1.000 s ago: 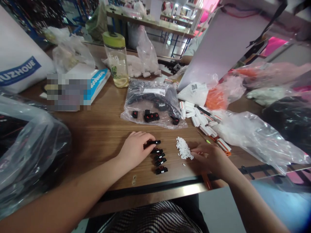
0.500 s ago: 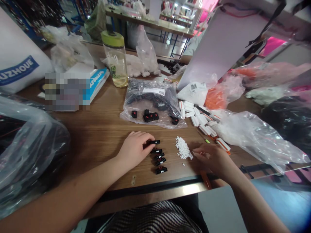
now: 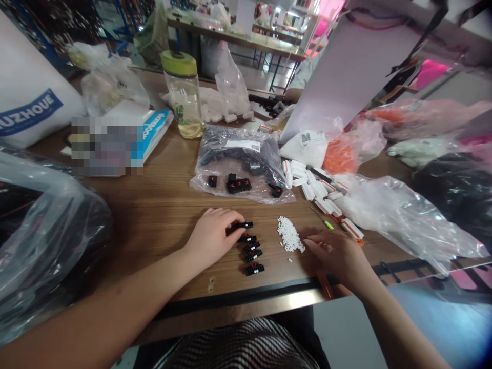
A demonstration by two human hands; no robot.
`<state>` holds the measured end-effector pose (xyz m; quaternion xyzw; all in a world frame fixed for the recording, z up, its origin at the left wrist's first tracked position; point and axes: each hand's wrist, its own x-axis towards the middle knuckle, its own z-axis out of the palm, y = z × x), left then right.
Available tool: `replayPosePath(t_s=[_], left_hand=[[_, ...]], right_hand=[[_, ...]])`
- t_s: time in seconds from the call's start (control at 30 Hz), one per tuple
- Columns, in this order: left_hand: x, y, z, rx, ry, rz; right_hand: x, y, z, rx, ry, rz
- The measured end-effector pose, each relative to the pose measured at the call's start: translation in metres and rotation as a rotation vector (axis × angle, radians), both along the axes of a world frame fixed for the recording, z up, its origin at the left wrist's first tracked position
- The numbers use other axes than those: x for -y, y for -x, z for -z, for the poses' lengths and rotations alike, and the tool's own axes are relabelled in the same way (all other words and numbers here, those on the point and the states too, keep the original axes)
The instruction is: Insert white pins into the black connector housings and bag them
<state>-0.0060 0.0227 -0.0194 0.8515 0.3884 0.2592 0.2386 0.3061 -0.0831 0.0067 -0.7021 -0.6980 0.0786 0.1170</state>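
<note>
My left hand (image 3: 213,237) rests on the wooden table (image 3: 154,215), its fingers pinched round a small black connector (image 3: 245,225) at the top of a short column of several black connectors (image 3: 252,253). A small heap of tiny white pieces (image 3: 289,235) lies just to the right of that column. My right hand (image 3: 340,256) lies palm down beside the heap, fingertips touching its near edge; whether they hold a piece I cannot make out.
A clear bag of black connectors (image 3: 242,164) lies behind the hands. White and orange parts (image 3: 323,197) and plastic bags (image 3: 400,215) crowd the right. A lidded bottle (image 3: 184,95), a box (image 3: 115,138) and a big bag (image 3: 42,225) stand left. The table edge (image 3: 246,300) is close.
My right hand has slid slightly toward the near edge of the white heap. My left hand keeps its hold on the top black connector.
</note>
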Motion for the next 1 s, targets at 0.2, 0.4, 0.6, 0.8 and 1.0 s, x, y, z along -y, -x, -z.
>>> replayPosePath(t_s=[0.2,0.4,0.6,0.8,1.0], left_hand=[[0.001,0.0,-0.001,-0.001,-0.005,-0.005],[0.001,-0.001,-0.002,0.005,0.003,-0.006],[0.001,-0.001,-0.001,0.015,0.024,-0.006],[0.0,-0.001,-0.005,-0.015,0.045,0.011],[0.0,-0.001,-0.004,-0.041,0.034,0.015]], right_hand=[[0.002,0.013,0.005,-0.012,-0.041,0.149],[-0.019,0.023,-0.013,-0.278,-0.022,0.233],[-0.062,0.089,-0.04,-0.369,-0.026,-0.284],[-0.092,0.121,-0.031,-0.175,0.091,-0.489],[-0.097,0.122,-0.038,-0.092,0.183,-0.545]])
